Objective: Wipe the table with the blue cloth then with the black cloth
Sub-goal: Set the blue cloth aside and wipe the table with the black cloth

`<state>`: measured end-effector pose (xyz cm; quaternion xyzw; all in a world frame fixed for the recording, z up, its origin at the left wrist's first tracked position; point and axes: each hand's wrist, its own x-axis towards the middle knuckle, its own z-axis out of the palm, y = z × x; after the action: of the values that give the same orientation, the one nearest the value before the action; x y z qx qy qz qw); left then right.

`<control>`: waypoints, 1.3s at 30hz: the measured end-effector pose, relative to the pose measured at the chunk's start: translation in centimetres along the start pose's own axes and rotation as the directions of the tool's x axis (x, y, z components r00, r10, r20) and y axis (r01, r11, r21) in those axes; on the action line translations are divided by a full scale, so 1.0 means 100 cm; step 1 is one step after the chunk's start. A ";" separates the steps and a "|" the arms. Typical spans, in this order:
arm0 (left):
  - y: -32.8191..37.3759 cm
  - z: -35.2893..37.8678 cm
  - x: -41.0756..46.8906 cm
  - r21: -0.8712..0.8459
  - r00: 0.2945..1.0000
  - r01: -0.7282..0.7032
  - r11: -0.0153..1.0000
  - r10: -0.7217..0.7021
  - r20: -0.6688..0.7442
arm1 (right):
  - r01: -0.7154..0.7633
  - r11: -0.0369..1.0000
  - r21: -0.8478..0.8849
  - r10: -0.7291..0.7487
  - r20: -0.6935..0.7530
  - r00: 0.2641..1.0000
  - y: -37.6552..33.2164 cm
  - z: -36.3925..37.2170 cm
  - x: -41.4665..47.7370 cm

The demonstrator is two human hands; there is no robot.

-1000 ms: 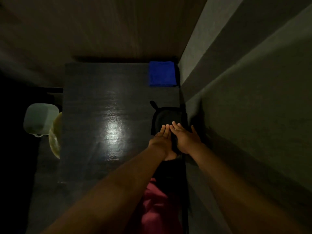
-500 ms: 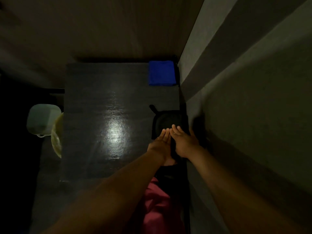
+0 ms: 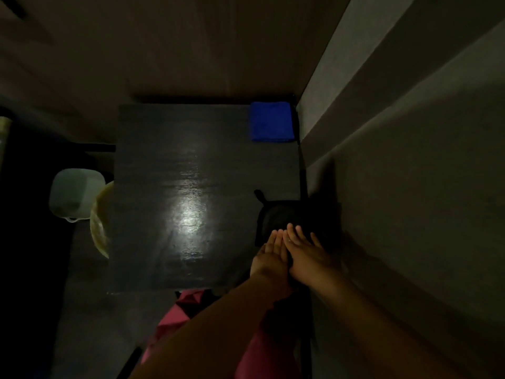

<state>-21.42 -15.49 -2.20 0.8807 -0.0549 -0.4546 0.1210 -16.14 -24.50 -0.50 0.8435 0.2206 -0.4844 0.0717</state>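
Dim scene: both hands lie flat, fingers extended and side by side, left hand (image 3: 269, 257) and right hand (image 3: 307, 254) pressing on the black cloth (image 3: 284, 217) at the near right edge of the dark table (image 3: 177, 165), gripping nothing. The blue cloth (image 3: 272, 121) sits folded at the far right corner, well apart from the hands, beside the wall (image 3: 410, 160).

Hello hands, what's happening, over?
Left hand and right hand flat on black cloth. Blue cloth folded, far corner. Nothing in the way.
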 end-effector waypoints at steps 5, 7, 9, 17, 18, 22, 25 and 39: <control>-0.033 0.007 -0.014 0.017 1.000 -0.009 1.000 0.009 -0.025 | 0.018 0.999 0.029 -0.018 0.018 1.000 -0.029 -0.002 0.005; -0.048 0.013 -0.020 0.002 0.998 -0.010 1.000 0.010 -0.066 | 0.015 1.000 0.015 -0.015 0.016 1.000 -0.043 -0.001 0.009; -0.064 0.019 -0.027 -0.002 0.995 0.006 1.000 -0.006 -0.102 | 0.024 1.000 0.013 -0.024 0.027 0.999 -0.060 -0.002 0.013; -0.138 0.041 -0.060 -0.006 0.979 0.068 0.998 -0.068 -0.193 | 0.104 0.994 0.015 -0.105 0.074 0.992 -0.142 -0.012 0.028; -0.148 0.043 -0.064 -0.022 0.979 0.062 0.998 -0.065 -0.196 | 0.105 0.994 0.024 -0.107 0.077 0.991 -0.154 -0.013 0.029; -0.185 0.052 -0.080 -0.064 0.971 0.055 0.996 -0.068 -0.229 | 0.116 0.993 0.029 -0.118 0.058 0.991 -0.195 -0.011 0.033; -0.212 0.059 -0.093 -0.046 0.965 0.087 0.995 -0.095 -0.246 | 0.134 0.991 -0.003 -0.133 0.047 0.990 -0.223 -0.009 0.038; -0.298 0.077 -0.141 -0.231 0.938 0.151 0.961 -0.213 -0.275 | 0.221 0.969 -0.110 -0.215 0.061 0.975 -0.321 -0.018 0.053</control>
<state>-36.23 14.87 -3.22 0.9229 0.0932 -0.3298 0.1757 -26.54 6.38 -1.11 0.7966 0.3381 -0.4959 0.0723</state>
